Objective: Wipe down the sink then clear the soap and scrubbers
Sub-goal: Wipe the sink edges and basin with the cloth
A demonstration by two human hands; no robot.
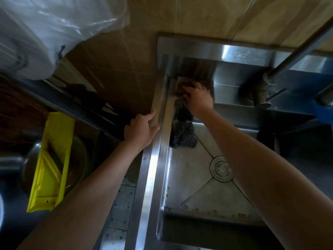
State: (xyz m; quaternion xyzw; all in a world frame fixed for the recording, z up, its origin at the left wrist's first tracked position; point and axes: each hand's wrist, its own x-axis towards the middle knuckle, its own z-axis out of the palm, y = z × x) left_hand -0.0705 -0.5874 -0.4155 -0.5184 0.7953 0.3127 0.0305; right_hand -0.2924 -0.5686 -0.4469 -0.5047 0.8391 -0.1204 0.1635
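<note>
1. Firstly, brace with left hand (139,129), gripping rim (155,168), thumb on top and fingers over the outer edge: a likely help on so long a reach.
2. Work sponge (180,83) with right hand (197,98), fingers curled over it, deep in the far left corner of sink (191,177); press with the whole palm rather than fingertips alone, to judge by how tight that corner looks.
3. Mind scrubber (182,137), lying on the floor against the left wall, just nearer than the right hand; lift aside before wiping there, lest dirt stay under it.
4. Pull strokes from corner and walls down toward drain (221,168), following the floor's creases.
5. Save firm rubbing for flecks (207,212) along the near seam; probably stuck on.
6. Look for soap afterwards; cannot tell its place from this view.
</note>
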